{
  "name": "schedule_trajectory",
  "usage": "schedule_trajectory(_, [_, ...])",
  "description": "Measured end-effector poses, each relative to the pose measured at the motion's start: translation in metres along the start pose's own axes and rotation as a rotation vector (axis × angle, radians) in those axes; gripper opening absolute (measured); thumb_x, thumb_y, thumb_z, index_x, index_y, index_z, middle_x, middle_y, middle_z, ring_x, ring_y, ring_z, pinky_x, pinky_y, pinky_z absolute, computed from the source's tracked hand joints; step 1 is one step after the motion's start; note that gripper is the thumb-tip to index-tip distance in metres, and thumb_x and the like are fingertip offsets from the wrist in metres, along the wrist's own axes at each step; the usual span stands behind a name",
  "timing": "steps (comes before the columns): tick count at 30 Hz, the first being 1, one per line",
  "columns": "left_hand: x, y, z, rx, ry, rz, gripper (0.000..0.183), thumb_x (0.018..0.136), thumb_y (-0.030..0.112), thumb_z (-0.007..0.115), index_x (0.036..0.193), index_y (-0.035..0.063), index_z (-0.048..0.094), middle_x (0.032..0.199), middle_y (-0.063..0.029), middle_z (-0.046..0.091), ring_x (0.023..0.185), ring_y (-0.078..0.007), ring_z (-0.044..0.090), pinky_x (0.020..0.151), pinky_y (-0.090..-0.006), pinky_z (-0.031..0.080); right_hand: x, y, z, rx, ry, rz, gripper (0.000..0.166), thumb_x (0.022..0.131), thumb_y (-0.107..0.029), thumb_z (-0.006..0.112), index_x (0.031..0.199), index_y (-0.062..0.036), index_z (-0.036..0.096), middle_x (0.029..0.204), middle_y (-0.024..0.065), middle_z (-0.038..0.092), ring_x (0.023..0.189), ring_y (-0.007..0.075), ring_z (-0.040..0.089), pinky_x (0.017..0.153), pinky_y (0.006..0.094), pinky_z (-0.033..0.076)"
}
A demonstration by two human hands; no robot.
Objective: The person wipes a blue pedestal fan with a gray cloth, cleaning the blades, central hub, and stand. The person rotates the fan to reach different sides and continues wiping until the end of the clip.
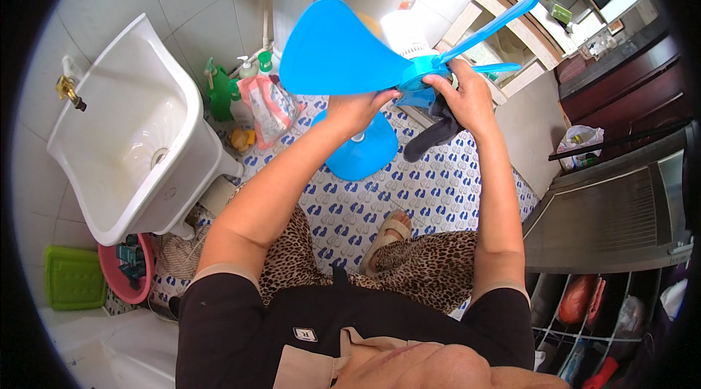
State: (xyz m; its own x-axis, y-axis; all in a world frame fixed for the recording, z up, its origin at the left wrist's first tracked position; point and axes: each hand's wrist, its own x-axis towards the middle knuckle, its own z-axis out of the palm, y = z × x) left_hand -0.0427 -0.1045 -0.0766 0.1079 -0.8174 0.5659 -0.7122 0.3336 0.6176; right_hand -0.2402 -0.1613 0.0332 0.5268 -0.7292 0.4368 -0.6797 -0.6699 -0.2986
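Observation:
A blue electric fan blade set (342, 52) with a white motor housing (406, 33) behind it is held up in front of me. Its large left blade covers most of the fingers of my left hand (358, 109), whose thumb lies along the blade's lower edge near the hub. My right hand (465, 93) grips the blue hub (419, 74) from the right, thumb in front and fingers behind the blades. Under the right wrist hangs a dark grey cloth (432, 137); what holds it is hidden. Below the hands shows a blue fan base (364, 156), partly behind my left forearm.
At left stands a white utility sink (131, 131) with a brass tap (68, 90). Bottles (219, 93) and a pink-edged plastic package (268, 109) sit beside it. A pink basin (128, 268) is lower left. A metal-fronted appliance (613, 213) and wooden shelving (509, 22) stand right.

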Motion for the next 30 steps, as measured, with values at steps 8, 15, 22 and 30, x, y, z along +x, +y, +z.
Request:
schedule_trajectory(8, [0.002,0.014,-0.002,0.056,0.073,0.038,0.029,0.084,0.034,0.069,0.103,0.0127,0.069,0.096,-0.0094,0.068,0.089,-0.0305,0.064,0.076,-0.0427,0.048,0.012,0.012,-0.008,0.087,-0.058,-0.002,0.051,0.083,-0.046,0.069,0.110,-0.0024,0.066,0.097,0.0177,0.068,0.090,0.0334,0.067,0.078,0.0387,0.051])
schedule_trajectory(15, [0.013,0.026,-0.014,0.156,0.106,0.107,0.026,0.087,0.034,0.066,0.103,0.0132,0.067,0.091,-0.0109,0.067,0.084,-0.0331,0.064,0.071,-0.0446,0.049,0.023,0.024,-0.009,0.161,-0.022,-0.033,0.052,0.084,-0.047,0.068,0.108,-0.0005,0.066,0.093,0.0164,0.068,0.085,0.0288,0.067,0.075,0.0355,0.051])
schedule_trajectory(22, [0.022,0.034,-0.020,0.088,-0.076,-0.072,0.034,0.092,0.042,0.057,0.110,0.0159,0.068,0.098,-0.0146,0.069,0.088,-0.0357,0.066,0.076,-0.0447,0.050,0.031,0.020,-0.020,0.180,-0.009,-0.011,0.055,0.083,-0.052,0.067,0.102,-0.0005,0.067,0.084,0.0151,0.068,0.076,0.0231,0.066,0.068,0.0339,0.050])
schedule_trajectory(30, [0.016,0.039,-0.019,0.055,-0.075,-0.061,0.036,0.092,0.040,0.059,0.112,0.0118,0.068,0.099,-0.0161,0.069,0.092,-0.0350,0.065,0.079,-0.0424,0.051,0.029,0.026,-0.024,0.243,-0.067,0.008,0.059,0.079,-0.052,0.072,0.105,0.0010,0.067,0.088,0.0154,0.069,0.080,0.0231,0.068,0.069,0.0332,0.053])
